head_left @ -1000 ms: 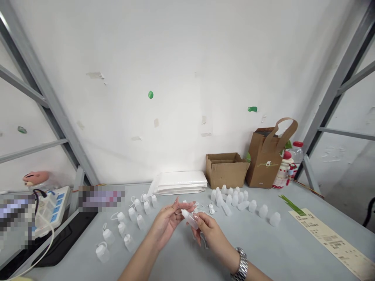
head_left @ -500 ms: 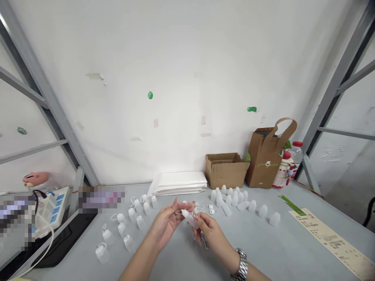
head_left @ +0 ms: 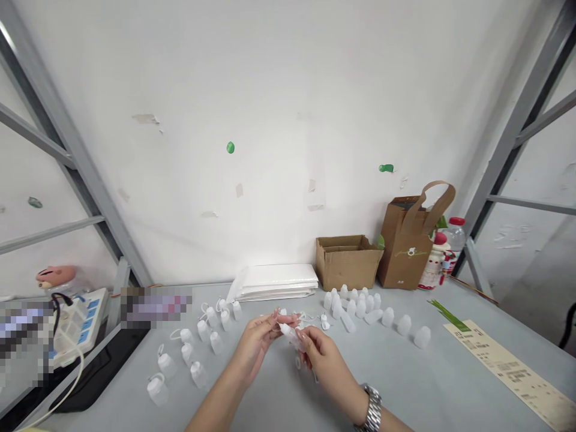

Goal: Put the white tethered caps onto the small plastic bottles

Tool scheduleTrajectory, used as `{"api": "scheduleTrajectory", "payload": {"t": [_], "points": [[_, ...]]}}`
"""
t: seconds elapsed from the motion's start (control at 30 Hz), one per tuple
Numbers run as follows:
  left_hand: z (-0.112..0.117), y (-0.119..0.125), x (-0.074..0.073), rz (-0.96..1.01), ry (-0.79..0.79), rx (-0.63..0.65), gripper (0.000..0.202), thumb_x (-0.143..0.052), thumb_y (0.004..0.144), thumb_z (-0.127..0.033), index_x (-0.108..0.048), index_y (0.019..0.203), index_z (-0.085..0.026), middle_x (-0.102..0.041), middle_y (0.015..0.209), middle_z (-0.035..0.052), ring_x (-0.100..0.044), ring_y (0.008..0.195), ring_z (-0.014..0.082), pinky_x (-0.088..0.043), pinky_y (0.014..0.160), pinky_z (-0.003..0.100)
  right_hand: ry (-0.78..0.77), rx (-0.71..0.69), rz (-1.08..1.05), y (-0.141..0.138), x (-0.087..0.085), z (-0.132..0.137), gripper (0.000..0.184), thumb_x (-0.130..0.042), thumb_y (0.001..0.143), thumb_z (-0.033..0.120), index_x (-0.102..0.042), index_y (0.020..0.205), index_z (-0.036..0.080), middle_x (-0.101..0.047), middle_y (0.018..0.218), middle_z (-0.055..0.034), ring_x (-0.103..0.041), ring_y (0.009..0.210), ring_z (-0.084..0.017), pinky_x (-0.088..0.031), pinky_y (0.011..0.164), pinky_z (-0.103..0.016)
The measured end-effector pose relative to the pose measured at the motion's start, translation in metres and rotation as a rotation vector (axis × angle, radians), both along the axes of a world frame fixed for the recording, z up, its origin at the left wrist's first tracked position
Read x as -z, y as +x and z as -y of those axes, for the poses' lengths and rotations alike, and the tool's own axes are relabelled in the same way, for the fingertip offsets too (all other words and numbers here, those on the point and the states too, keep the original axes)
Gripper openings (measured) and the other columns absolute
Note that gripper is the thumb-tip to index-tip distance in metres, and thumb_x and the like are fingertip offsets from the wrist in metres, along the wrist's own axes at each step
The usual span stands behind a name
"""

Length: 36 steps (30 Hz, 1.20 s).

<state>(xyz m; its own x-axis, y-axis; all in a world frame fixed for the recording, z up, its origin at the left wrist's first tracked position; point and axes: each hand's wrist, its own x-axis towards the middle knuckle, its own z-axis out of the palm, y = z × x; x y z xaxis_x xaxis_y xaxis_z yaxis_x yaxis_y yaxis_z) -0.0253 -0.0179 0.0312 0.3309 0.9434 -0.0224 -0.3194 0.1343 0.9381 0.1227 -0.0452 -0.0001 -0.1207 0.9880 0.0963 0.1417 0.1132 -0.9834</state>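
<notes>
Dropper bottle (head_left: 293, 338) slants in the right hand (head_left: 327, 363), nozzle (head_left: 284, 329) toward 10 o'clock

Clock directions run from the held bottle, with 12 o'clock at the white wall (head_left: 279, 90). A grey table (head_left: 270, 405) spreads beneath. A brown paper bag (head_left: 405, 261) stands toward 2 o'clock, a stack of white mailers (head_left: 276, 281) between 11 and 12, and a cardboard box (head_left: 351, 270) at 1. The right hand is closed, thumb and fingers pinching the bottle's body. The left hand (head_left: 254, 346) is half curled, fingertips at the nozzle; whether they grip anything cannot be told. Capped bottles (head_left: 216, 342) stand from 8 to 10 o'clock; bare translucent bottles (head_left: 387, 317) occupy 1 to 3, two lying down. The held bottle's long axis runs from 10 o'clock to 4, base end among the right fingers.
</notes>
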Motion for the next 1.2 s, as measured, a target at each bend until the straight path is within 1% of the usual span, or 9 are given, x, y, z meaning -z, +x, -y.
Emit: {"api": "scheduleTrajectory", "payload": {"t": [0.23, 0.4, 0.53, 0.73, 0.83, 0.93, 1.0, 1.13, 1.2], "points": [[-0.001, 0.005, 0.005, -0.018, 0.011, 0.014, 0.029, -0.058, 0.076, -0.037, -0.072, 0.08, -0.013, -0.071, 0.097, 0.0129, -0.058, 0.103, 0.0289, -0.036, 0.095, 0.04, 0.003, 0.017, -0.015, 0.002, 0.005, -0.005, 0.035, -0.04, 0.083, 0.05, -0.046, 0.066, 0.02, -0.044, 0.053, 0.0044, -0.04, 0.048, -0.012, -0.032, 0.048, -0.024], [-0.001, 0.004, 0.004, 0.093, -0.004, 0.016, 0.037, -0.052, 0.079, -0.043, -0.071, 0.088, -0.012, -0.069, 0.103, 0.0133, -0.059, 0.1, 0.0281, -0.037, 0.093, 0.041, -0.017, -0.041, -0.082, 0.0, 0.007, -0.006, 0.039, -0.038, 0.082, 0.054, -0.044, 0.064, 0.02, -0.045, 0.053, 0.0044, -0.041, 0.044, -0.01, -0.034, 0.047, -0.024], [0.001, 0.004, 0.002, 0.074, 0.028, -0.015, 0.036, -0.055, 0.077, -0.043, -0.073, 0.081, -0.012, -0.072, 0.092, 0.0131, -0.06, 0.1, 0.0287, -0.035, 0.096, 0.041, -0.034, -0.089, -0.148, -0.002, 0.005, -0.006, 0.039, -0.041, 0.082, 0.055, -0.046, 0.065, 0.019, -0.046, 0.053, 0.0047, -0.041, 0.042, -0.009, -0.034, 0.045, -0.023], [0.0, 0.006, 0.002, -0.011, 0.046, -0.027, 0.044, -0.05, 0.078, -0.05, -0.072, 0.083, -0.012, -0.07, 0.099, 0.0134, -0.059, 0.1, 0.0293, -0.036, 0.095, 0.041, -0.09, -0.377, -0.136, -0.002, -0.006, 0.003, 0.031, -0.052, 0.08, 0.047, -0.057, 0.078, 0.017, -0.057, 0.062, 0.0002, -0.056, 0.056, -0.015, -0.044, 0.06, -0.028], [-0.006, 0.001, 0.01, -0.238, 0.243, -0.203, 0.044, -0.041, 0.083, -0.048, -0.067, 0.098, -0.017, -0.067, 0.109, 0.0107, -0.058, 0.102, 0.0266, -0.037, 0.094, 0.04, 0.073, -0.211, -0.001, 0.004, -0.008, 0.002, 0.023, -0.059, 0.077, 0.041, -0.062, 0.078, 0.018, -0.057, 0.081, -0.0033, -0.054, 0.076, -0.018, -0.043, 0.073, -0.031], [-0.012, -0.003, 0.023, -0.581, 0.541, -0.382, 0.036, -0.042, 0.084, -0.042, -0.063, 0.104, -0.021, -0.065, 0.109, 0.01, -0.052, 0.107, 0.027, -0.032, 0.095, 0.041, 0.209, 0.056, 0.121, 0.011, -0.014, -0.011, 0.023, -0.06, 0.075, 0.041, -0.063, 0.079, 0.018, -0.049, 0.075, -0.001, -0.049, 0.069, -0.017, -0.042, 0.068, -0.03], [-0.012, -0.001, 0.032, -0.653, 0.626, -0.349, 0.029, -0.051, 0.079, -0.038, -0.065, 0.1, -0.023, -0.066, 0.105, 0.0101, -0.052, 0.104, 0.0283, -0.029, 0.095, 0.043, 0.239, 0.114, 0.128, 0.012, -0.023, -0.025, 0.026, -0.055, 0.078, 0.043, -0.06, 0.082, 0.018, -0.045, 0.066, 0.0018, -0.046, 0.062, -0.015, -0.041, 0.061, -0.028], [0.002, 0.012, 0.036, -0.721, 0.81, -0.136, 0.018, -0.059, 0.073, -0.027, -0.068, 0.087, -0.021, -0.07, 0.087, 0.0093, -0.059, 0.084, 0.0259, -0.037, 0.082, 0.041, 0.275, 0.091, 0.175, -0.003, -0.045, -0.061, 0.024, -0.051, 0.081, 0.043, -0.051, 0.079, 0.019, -0.047, 0.064, 0.0029, -0.048, 0.061, -0.014, -0.039, 0.058, -0.025], [0.012, 0.02, 0.032, -0.836, 1.053, -0.038, 0.021, -0.051, 0.078, -0.024, -0.066, 0.092, -0.018, -0.07, 0.082, 0.0118, -0.059, 0.077, 0.0243, -0.038, 0.077, 0.04, 0.284, 0.018, 0.239, -0.019, -0.047, -0.077, 0.02, -0.053, 0.08, 0.038, -0.048, 0.073, 0.019, -0.052, 0.062, 0.0031, -0.05, 0.06, -0.014, -0.04, 0.058, -0.025]]}}
